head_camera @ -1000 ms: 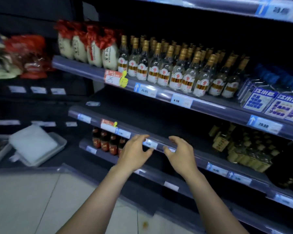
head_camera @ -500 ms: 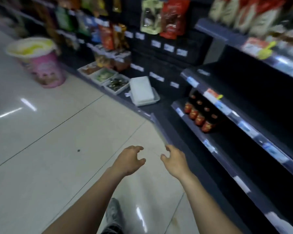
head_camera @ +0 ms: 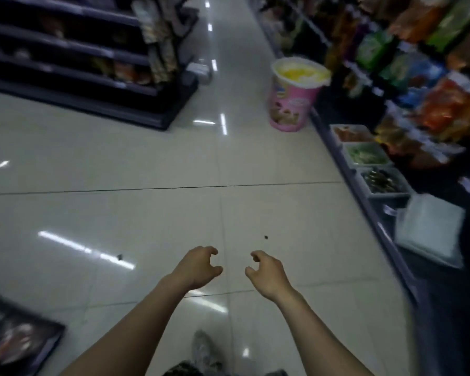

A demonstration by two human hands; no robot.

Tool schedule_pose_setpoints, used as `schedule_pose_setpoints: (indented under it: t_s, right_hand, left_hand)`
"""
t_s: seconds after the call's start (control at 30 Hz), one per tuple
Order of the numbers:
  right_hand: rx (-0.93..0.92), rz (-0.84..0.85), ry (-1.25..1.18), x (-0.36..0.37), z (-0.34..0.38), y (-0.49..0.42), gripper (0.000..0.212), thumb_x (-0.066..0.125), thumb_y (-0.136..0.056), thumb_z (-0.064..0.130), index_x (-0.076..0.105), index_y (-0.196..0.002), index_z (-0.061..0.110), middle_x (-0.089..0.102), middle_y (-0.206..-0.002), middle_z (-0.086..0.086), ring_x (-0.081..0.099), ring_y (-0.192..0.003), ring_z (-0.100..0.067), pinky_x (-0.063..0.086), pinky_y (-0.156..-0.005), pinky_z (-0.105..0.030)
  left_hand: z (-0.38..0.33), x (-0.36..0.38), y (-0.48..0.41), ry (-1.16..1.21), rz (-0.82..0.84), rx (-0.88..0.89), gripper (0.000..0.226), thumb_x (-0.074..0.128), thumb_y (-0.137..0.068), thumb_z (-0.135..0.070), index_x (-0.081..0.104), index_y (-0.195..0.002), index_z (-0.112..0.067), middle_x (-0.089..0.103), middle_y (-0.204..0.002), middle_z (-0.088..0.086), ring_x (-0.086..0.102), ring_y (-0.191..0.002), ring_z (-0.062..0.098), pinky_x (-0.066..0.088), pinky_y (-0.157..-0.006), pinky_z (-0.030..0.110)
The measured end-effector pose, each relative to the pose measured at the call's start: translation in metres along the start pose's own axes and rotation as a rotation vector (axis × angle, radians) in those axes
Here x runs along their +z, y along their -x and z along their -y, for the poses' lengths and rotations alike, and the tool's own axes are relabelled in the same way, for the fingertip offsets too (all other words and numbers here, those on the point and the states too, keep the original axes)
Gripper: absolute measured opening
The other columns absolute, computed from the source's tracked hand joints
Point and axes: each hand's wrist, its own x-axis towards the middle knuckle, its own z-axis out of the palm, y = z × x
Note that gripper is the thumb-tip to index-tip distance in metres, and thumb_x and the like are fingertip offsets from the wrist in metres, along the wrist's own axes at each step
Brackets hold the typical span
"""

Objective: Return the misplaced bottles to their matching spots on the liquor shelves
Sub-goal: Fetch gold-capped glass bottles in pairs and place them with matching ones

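Note:
No bottle and no liquor shelf is in view. My left hand (head_camera: 198,267) and my right hand (head_camera: 265,272) hang side by side over the pale tiled floor, low in the middle of the picture. Both are empty, fingers curled and apart, thumbs pointing toward each other. A shoe (head_camera: 202,348) shows below them on the floor.
A snack shelf (head_camera: 418,85) with bright bags runs along the right. At its foot lie trays of food (head_camera: 368,156) and a white flat pack (head_camera: 429,229). A pink tub (head_camera: 293,93) stands in the aisle. A dark shelf unit (head_camera: 92,66) is far left, another display (head_camera: 14,337) bottom left.
The view has swung left, away from the liquor shelves and down the aisle. Both hands have come off the shelf rail and now hang empty over the floor.

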Motion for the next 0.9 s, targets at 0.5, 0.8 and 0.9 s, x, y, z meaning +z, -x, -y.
schedule_pose_setpoints:
  t_s: [0.5,0.8,0.9]
  right_hand:
    - [-0.407,0.294,0.269,0.099,0.347,-0.263,0.059,0.063,-0.096,0.032,0.049,-0.150,0.012,0.057,-0.147,-0.005,0.053,-0.134,-0.022,0.041,-0.110,-0.029]
    - [-0.566,0.374,0.346,0.132,0.571,-0.435,0.060,0.062,-0.094,0.032,0.050,-0.149,0.012,0.057,-0.148,-0.004,0.052,-0.136,-0.020,0.039,-0.110,-0.027]
    - [-0.606,0.400,0.373,0.143,0.640,-0.480,0.059,0.062,-0.095,0.032,0.049,-0.150,0.012,0.057,-0.148,-0.005,0.053,-0.135,-0.021,0.039,-0.109,-0.027]
  left_hand:
    - [0.227,-0.241,-0.123,0.415,-0.307,-0.379,0.065,0.069,-0.092,-0.043,0.047,-0.149,-0.021,0.061,-0.135,0.001,0.063,-0.111,0.016,0.049,-0.085,0.023]
    - [0.328,-0.429,-0.239,0.450,-0.376,-0.483,0.067,0.067,-0.093,-0.041,0.044,-0.152,-0.020,0.060,-0.140,0.001,0.061,-0.120,0.015,0.046,-0.097,0.022]
    - [0.365,-0.485,-0.268,0.479,-0.406,-0.507,0.068,0.068,-0.092,-0.040,0.043,-0.152,-0.020,0.059,-0.142,0.002,0.059,-0.123,0.017,0.043,-0.096,0.020]
